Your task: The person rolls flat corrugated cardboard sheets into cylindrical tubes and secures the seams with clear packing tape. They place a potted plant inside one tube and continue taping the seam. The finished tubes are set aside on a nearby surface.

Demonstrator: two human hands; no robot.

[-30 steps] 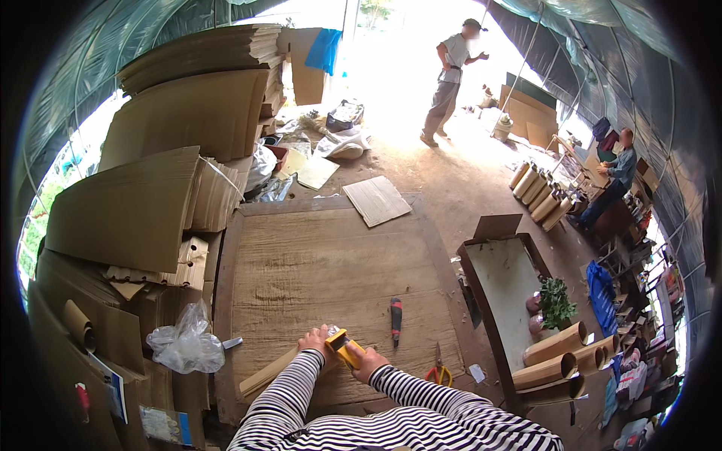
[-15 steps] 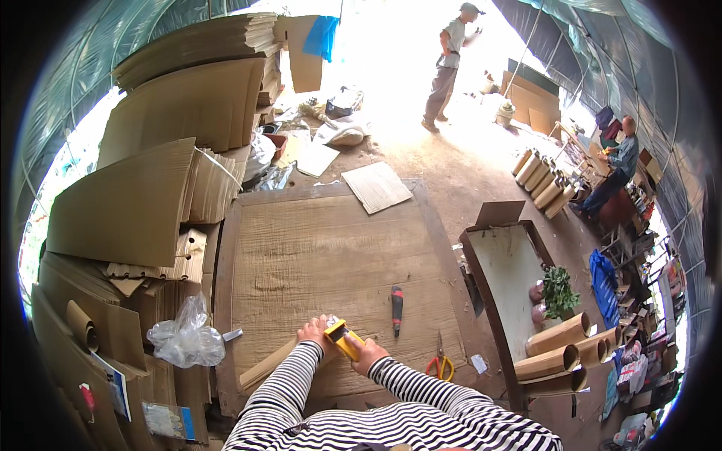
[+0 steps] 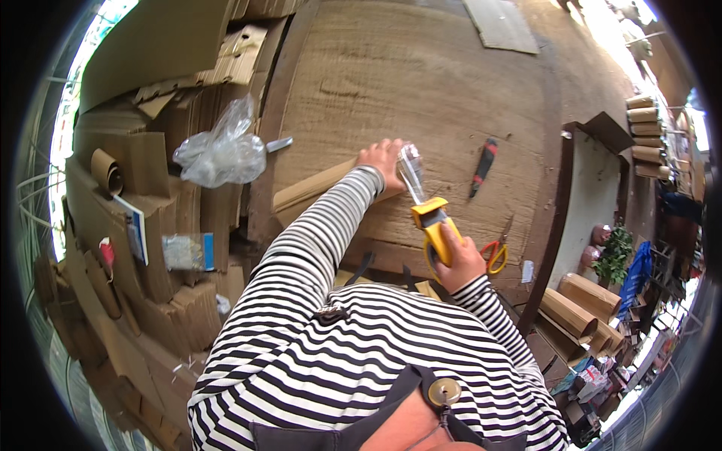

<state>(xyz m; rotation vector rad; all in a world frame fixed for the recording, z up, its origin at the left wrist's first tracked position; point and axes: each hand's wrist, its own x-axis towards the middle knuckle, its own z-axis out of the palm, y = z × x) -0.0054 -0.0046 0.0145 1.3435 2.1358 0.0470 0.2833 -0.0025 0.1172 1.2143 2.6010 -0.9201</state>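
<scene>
My right hand [image 3: 460, 263] grips a yellow tape dispenser [image 3: 432, 218] over the near part of the table. A shiny strip of clear tape [image 3: 411, 177] stretches from the dispenser up to the end of a long, narrow cardboard piece [image 3: 316, 186]. Over that end, my left hand [image 3: 382, 160] is wrapped, holding it down on the worktable [image 3: 391, 83]; the underside of its grip is hidden. A black and red utility knife [image 3: 483, 167] lies to the right. Scissors with orange and yellow handles [image 3: 494, 255] lie right of my right hand.
Stacked cardboard [image 3: 143, 161] crowds the left side, with a clear plastic bag [image 3: 223, 149] beside the table. A flat cardboard sheet [image 3: 500, 24] lies at the far edge. On the right stand a long trough-like box [image 3: 590, 173], rolled cardboard tubes [image 3: 569, 312] and a leafy plant [image 3: 613, 252].
My right hand has drawn the tape dispenser toward me and to the right, lengthening the clear strip. My left hand stays on the cardboard end. The view has tilted down toward my body.
</scene>
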